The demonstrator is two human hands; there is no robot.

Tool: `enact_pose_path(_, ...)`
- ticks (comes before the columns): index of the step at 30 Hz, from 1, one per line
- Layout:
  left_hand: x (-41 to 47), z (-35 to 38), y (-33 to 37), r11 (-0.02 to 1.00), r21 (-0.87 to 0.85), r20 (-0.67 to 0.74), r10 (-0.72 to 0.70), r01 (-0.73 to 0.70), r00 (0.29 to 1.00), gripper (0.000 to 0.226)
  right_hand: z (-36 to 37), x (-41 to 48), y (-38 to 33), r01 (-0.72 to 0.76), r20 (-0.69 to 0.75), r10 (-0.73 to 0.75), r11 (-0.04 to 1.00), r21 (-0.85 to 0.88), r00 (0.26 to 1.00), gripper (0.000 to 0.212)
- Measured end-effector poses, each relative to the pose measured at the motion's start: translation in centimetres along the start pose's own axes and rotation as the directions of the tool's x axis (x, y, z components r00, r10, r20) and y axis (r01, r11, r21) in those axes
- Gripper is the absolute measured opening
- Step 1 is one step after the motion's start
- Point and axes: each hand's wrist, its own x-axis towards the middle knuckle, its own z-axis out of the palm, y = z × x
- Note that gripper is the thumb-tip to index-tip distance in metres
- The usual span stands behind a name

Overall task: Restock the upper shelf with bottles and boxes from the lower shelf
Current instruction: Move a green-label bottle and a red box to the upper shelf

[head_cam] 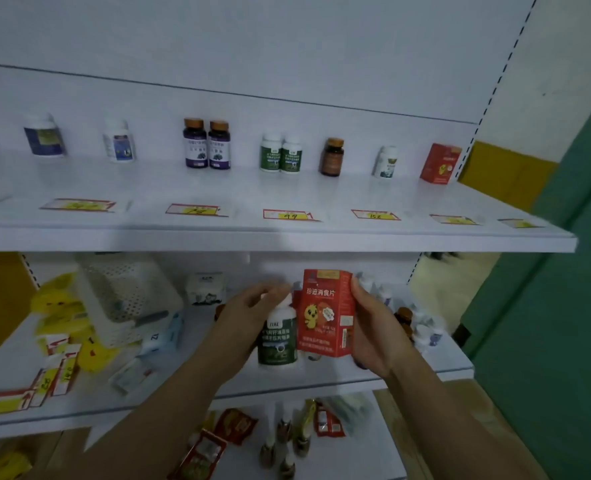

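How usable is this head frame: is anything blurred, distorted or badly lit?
Head view: dim, flat light with a bluish cast. The left side smears with blur, so the yellow packets and price cards are unreadable. The red box in the right hand is sharp enough to show its chick picture. The green-label bottle in the left hand is softer. Wide-angle bending tilts the upper shelf.

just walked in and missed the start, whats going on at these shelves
A person is restocking a shop shelf. The left hand grips a green-labelled bottle by its cap, and the right hand holds a red box, both held in front of the lower shelf. The upper shelf already holds a matching pair of green bottles and a red box at the far right.
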Motion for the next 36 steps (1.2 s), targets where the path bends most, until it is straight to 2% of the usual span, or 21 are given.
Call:
enact_pose_path(3,-1.0,1.7,2.2,0.999,-0.012,0.115,0.04,-0.038,0.993,0.038,1.2,-1.4,-1.7,0.046,-0.037,-0.045,0.999,0.024,0.998,0.059)
enact_pose_path(7,-1.2,3.4,5.0,0.998,-0.011,0.181,0.061,-0.06,0.982,0.031,2.9,-3.3,-4.3,0.145,-0.021,-0.144,0.986,0.082,0.989,0.07)
enact_pose_path(10,-0.8,4.6,6.6,0.995,0.067,0.186,0.057,-0.071,0.981,0.043,4.3,-4.7,-6.0,0.194,0.02,-0.196,0.978,0.084,0.98,0.067)
enact_pose_path(13,-0.6,5.9,7.9,0.996,0.046,0.241,0.063,-0.076,0.968,0.058,4.7,-5.3,-7.4,0.211,0.006,-0.211,0.977,0.008,0.977,0.062)
enact_pose_path(16,-0.5,7.0,8.9,0.995,-0.041,0.271,0.095,-0.087,0.958,0.042,4.7,-5.8,-8.3,0.231,-0.069,-0.233,0.972,-0.034,0.97,0.06)
enact_pose_path(18,-0.4,7.7,9.3,0.994,-0.055,0.289,0.104,-0.092,0.952,0.039,4.2,-5.9,-8.7,0.268,-0.118,-0.27,0.963,-0.029,0.956,0.059)
enact_pose_path(21,0.0,8.5,9.7,0.989,-0.006,0.295,0.144,-0.149,0.945,0.041,3.5,-5.8,-9.1,0.279,-0.156,-0.279,0.96,-0.019,0.948,0.063)
enact_pose_path(25,0.7,9.2,9.6,0.979,0.06,0.274,0.17,-0.193,0.947,0.031,3.4,-5.7,-9.9,0.29,-0.166,-0.315,0.943,-0.162,0.934,0.07)
enact_pose_path(26,0.9,9.3,9.6,0.98,0.056,0.267,0.171,-0.192,0.948,0.032,3.5,-5.7,-10.1,0.297,-0.148,-0.323,0.939,-0.174,0.935,0.069)
enact_pose_path(30,1.6,10.1,9.8,0.976,0.041,0.29,0.193,-0.213,0.937,0.044,3.2,-5.7,-10.7,0.354,-0.099,-0.381,0.91,-0.217,0.919,0.036)
enact_pose_path(33,2.5,10.3,10.3,0.981,-0.041,0.323,0.194,-0.191,0.926,0.035,2.3,-5.7,-11.6,0.372,-0.154,-0.406,0.904,-0.209,0.901,0.026)
enact_pose_path(36,3.9,10.4,10.8,0.981,-0.065,0.36,0.192,-0.181,0.913,0.034,1.1,-5.9,-12.8,0.368,-0.21,-0.439,0.878,-0.305,0.874,0.018)
